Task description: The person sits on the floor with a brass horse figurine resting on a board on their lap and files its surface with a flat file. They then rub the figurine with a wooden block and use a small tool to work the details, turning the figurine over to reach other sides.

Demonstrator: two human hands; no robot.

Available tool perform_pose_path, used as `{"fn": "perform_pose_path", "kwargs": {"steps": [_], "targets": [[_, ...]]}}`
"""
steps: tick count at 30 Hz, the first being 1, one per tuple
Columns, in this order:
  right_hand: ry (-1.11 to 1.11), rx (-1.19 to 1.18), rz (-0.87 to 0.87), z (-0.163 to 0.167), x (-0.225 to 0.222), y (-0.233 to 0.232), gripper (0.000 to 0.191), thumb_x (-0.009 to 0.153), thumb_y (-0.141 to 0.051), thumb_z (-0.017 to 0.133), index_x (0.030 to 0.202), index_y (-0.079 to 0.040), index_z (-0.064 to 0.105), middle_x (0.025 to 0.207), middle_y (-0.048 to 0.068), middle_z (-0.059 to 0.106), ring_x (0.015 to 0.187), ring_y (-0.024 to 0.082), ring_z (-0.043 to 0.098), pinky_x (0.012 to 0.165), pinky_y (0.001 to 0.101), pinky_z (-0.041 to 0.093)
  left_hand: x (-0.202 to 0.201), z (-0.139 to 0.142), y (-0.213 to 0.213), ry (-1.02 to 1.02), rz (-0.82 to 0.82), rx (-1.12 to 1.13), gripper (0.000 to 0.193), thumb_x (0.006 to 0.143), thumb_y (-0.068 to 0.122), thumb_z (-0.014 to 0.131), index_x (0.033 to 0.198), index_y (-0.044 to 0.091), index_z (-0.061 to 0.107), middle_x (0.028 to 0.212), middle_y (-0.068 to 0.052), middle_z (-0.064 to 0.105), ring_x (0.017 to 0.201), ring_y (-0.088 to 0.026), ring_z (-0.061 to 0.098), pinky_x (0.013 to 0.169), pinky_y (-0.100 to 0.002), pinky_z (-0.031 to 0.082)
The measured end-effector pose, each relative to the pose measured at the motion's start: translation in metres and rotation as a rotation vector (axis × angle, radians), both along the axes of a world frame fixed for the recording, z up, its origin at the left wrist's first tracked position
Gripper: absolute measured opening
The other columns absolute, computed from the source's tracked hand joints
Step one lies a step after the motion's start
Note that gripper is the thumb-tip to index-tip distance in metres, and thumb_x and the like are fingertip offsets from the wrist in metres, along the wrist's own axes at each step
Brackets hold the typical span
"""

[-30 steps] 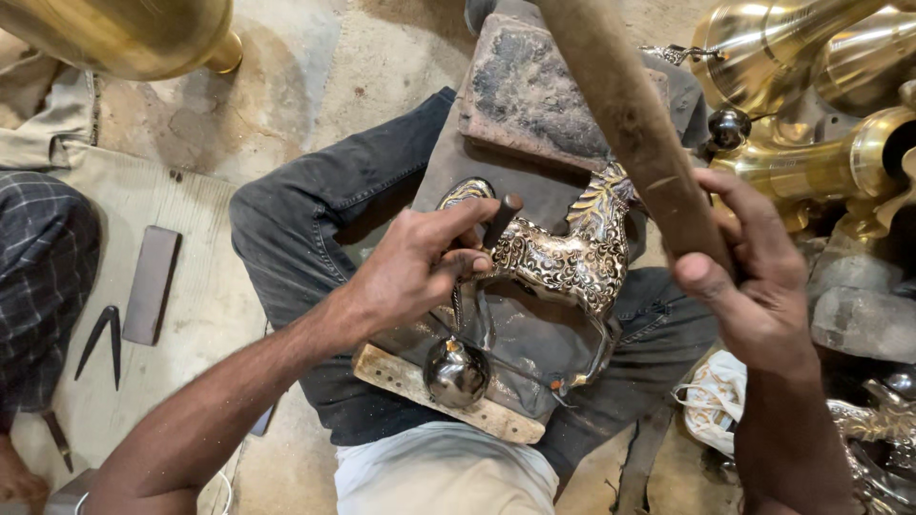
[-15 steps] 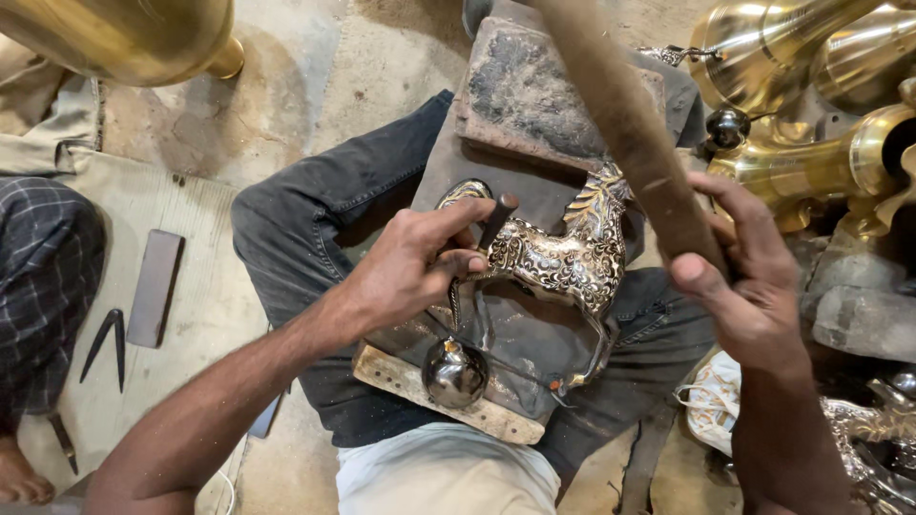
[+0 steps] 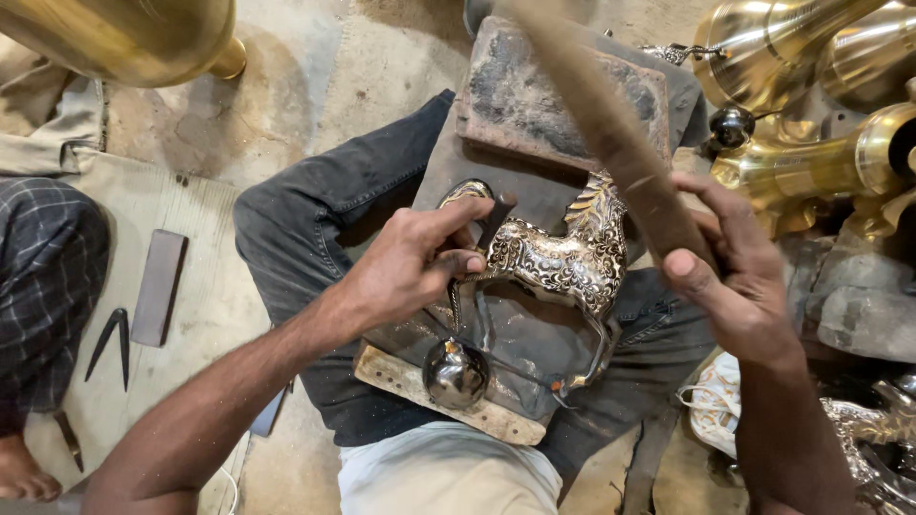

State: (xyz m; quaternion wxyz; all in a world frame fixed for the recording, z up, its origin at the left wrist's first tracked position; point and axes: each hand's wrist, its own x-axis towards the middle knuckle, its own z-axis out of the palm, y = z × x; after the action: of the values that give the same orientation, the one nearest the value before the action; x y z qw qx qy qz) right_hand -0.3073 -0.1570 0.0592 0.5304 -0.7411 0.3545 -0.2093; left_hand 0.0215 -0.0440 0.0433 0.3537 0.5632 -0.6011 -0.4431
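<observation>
The engraved metal rooster figure (image 3: 558,262) lies on a dark pad across the person's lap (image 3: 382,219), below a worn stone block (image 3: 549,91). The left hand (image 3: 410,267) pinches a thin chisel (image 3: 494,221) against it, fingers closed. The right hand (image 3: 735,277) grips a wooden mallet handle (image 3: 611,133), fingers wrapped tight. Brass vessels (image 3: 811,57) crowd the upper right.

Horse figure (image 3: 563,262): metal, silvery, glossy, densely embossed surface. Ball (image 3: 455,374): polished metal, mirror-like. Stick (image 3: 611,133) in right hand (image 3: 735,277): wood, brown, matt, blurred. Block (image 3: 553,95): rough, dark, worn. Board (image 3: 448,396): pale raw wood. Jeans (image 3: 315,219): dark denim cloth. Vessels (image 3: 811,57): brass-coloured metal, smooth, shiny. Floor (image 3: 372,67): dusty, matt.
</observation>
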Motion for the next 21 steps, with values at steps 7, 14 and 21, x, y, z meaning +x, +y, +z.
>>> {"fn": "perform_pose_path", "kwargs": {"steps": [7, 14, 21], "targets": [[-0.176, 0.112, -0.073, 0.005, 0.008, 0.001, 0.057, 0.101, -0.027, 0.068, 0.152, -0.007, 0.051, 0.107, 0.005, 0.068, 0.086, 0.01, 0.056, 0.076, 0.0242, 0.046, 0.0, 0.001, 0.005, 0.033, 0.007, 0.067, 0.052, 0.088, 0.001, 0.071, 0.137, 0.004, 0.058, 0.082, -0.01, 0.076, 0.07, -0.014, 0.074, 0.061, -0.033, 0.057], [-0.158, 0.027, 0.019, 0.002, 0.004, 0.001, 0.052, 0.102, -0.022, 0.068, 0.15, -0.007, 0.054, 0.104, 0.006, 0.068, 0.089, 0.01, 0.062, 0.079, 0.0232, 0.048, -0.001, 0.0, 0.008, 0.029, 0.033, -0.014, 0.053, 0.087, 0.0, 0.073, 0.138, 0.005, 0.059, 0.078, -0.012, 0.074, 0.064, -0.02, 0.07, 0.059, -0.035, 0.054], [-0.022, 0.074, -0.042, 0.012, 0.013, 0.0, 0.058, 0.097, -0.025, 0.069, 0.152, -0.01, 0.056, 0.091, 0.003, 0.069, 0.068, 0.006, 0.055, 0.06, 0.0225, 0.041, -0.002, -0.001, 0.009, 0.024, 0.025, -0.026, 0.049, 0.087, -0.001, 0.072, 0.134, 0.002, 0.059, 0.082, -0.014, 0.075, 0.069, -0.02, 0.074, 0.062, -0.035, 0.055]]}}
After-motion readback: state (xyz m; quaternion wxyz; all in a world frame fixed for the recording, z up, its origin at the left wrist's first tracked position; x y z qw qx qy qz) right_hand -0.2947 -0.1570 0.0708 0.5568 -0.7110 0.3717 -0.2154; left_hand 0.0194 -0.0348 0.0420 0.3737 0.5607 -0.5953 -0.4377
